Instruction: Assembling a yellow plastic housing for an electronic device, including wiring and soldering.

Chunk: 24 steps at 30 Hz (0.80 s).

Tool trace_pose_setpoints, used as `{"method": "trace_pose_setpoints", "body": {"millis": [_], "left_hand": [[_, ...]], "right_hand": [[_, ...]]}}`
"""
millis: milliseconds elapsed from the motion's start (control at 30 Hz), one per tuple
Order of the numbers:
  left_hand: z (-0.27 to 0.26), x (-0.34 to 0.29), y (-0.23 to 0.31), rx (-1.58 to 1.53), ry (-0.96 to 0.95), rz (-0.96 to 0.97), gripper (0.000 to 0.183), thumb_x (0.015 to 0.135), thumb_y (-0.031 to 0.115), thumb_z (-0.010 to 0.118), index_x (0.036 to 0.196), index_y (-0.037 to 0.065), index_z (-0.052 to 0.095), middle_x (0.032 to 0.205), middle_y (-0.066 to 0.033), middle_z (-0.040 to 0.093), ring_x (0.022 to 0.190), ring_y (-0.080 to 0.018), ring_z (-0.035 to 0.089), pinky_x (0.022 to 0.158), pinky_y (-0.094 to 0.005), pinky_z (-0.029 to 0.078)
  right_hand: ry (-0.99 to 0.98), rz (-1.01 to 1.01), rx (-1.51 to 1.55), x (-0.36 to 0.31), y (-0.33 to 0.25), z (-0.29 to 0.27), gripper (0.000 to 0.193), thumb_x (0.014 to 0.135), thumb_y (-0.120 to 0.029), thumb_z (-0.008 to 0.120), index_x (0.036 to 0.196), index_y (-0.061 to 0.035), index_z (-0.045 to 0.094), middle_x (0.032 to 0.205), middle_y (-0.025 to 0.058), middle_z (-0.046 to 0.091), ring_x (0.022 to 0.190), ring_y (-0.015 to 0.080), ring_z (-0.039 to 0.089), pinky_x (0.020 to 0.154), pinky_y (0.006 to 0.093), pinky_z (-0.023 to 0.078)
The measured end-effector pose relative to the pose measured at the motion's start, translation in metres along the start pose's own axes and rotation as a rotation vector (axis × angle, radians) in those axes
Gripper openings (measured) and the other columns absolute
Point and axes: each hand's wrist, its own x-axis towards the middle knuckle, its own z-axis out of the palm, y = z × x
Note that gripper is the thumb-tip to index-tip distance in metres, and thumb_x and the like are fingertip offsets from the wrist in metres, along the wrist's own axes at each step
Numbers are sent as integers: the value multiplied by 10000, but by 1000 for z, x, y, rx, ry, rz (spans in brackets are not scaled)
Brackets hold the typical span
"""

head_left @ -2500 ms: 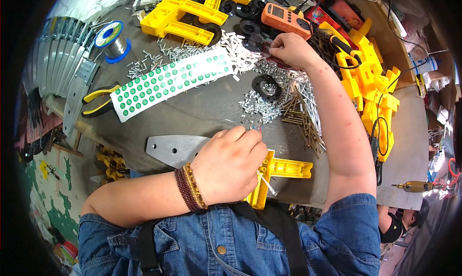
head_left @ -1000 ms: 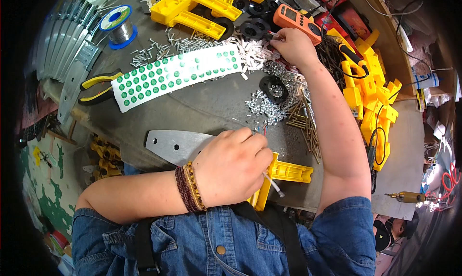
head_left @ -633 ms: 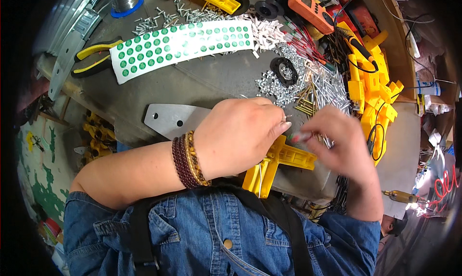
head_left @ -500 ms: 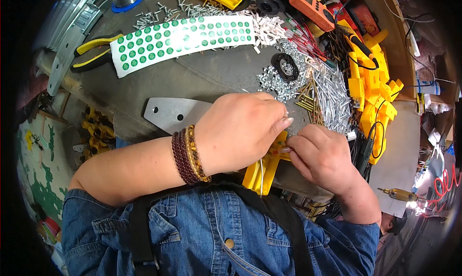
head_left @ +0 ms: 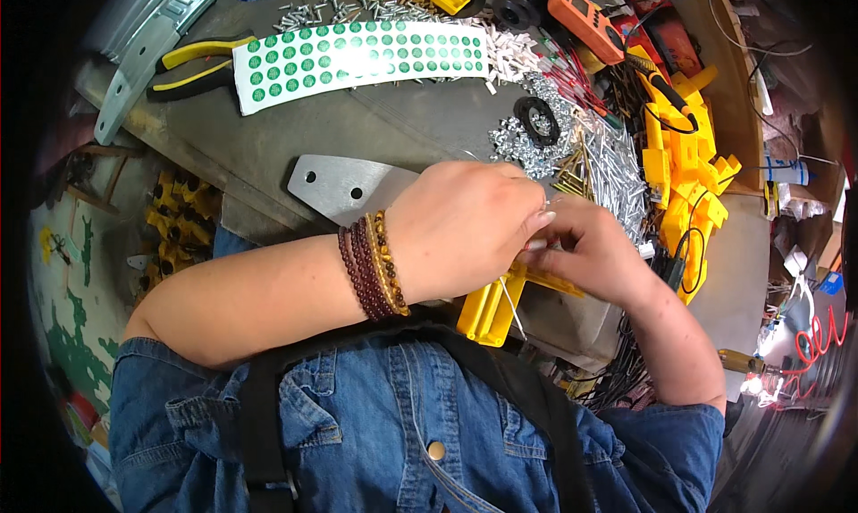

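Note:
My left hand (head_left: 469,227), with bead bracelets at its wrist, is closed in a pinch. Its fingertips meet those of my right hand (head_left: 594,249), which is closed too. Whatever they pinch is small and mostly hidden; a speck of red shows between them. Just beneath the fingers is a yellow plastic part (head_left: 485,315) with a ribbed, channelled end. A thin white wire (head_left: 513,307) hangs down across it. From behind my left hand a flat grey metal plate with holes (head_left: 335,184) juts out; I cannot tell whether it joins the yellow part.
A white sheet of green round stickers (head_left: 357,62) lies beyond my hands, beside yellow-and-black pliers (head_left: 192,66). Heaped at the right are silver screws (head_left: 617,178), small nuts with a black ring (head_left: 536,120), and yellow plastic parts (head_left: 684,173). An orange meter (head_left: 585,21) lies behind.
My right hand has moved up and in, against my left fingertips. The white wire now slants to the right. The whole view has shifted slightly.

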Motion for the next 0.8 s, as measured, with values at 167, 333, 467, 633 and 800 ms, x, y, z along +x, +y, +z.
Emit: {"method": "trace_pose_setpoints", "body": {"millis": [167,333,467,633,800], "left_hand": [[-1,-1,-1,-10,-13,22,176,925,156,605,814,19,594,764,-133,579,745,-360,597,639,-459,476],[1,-1,-1,-48,11,20,163,923,152,607,825,22,601,770,-130,588,741,-356,604,636,-451,481],[0,-1,1,-30,-6,24,159,922,154,608,830,25,604,761,-132,588,744,-361,603,636,-452,480],[-1,-2,-2,-22,11,16,162,923,157,606,831,25,605,756,-134,586,746,-363,600,640,-455,480],[-2,-3,1,-10,-11,-1,167,924,162,602,827,25,603,758,-127,587,751,-362,599,652,-456,484]], "right_hand": [[-368,375,322,10,24,-8,347,859,-350,747,816,-15,666,709,40,599,639,126,521,592,328,436],[-434,381,403,13,32,4,332,872,-330,724,841,-4,673,666,47,587,611,117,504,580,319,428],[-320,381,360,5,24,5,342,849,-344,737,884,-9,681,710,82,620,650,148,555,618,319,453],[-116,298,-26,2,-20,-25,262,840,-281,745,930,-38,706,811,106,653,740,249,624,665,356,483],[59,-139,-362,-28,-42,-21,147,806,-101,672,948,-80,703,819,69,577,792,278,606,666,384,505]]}}
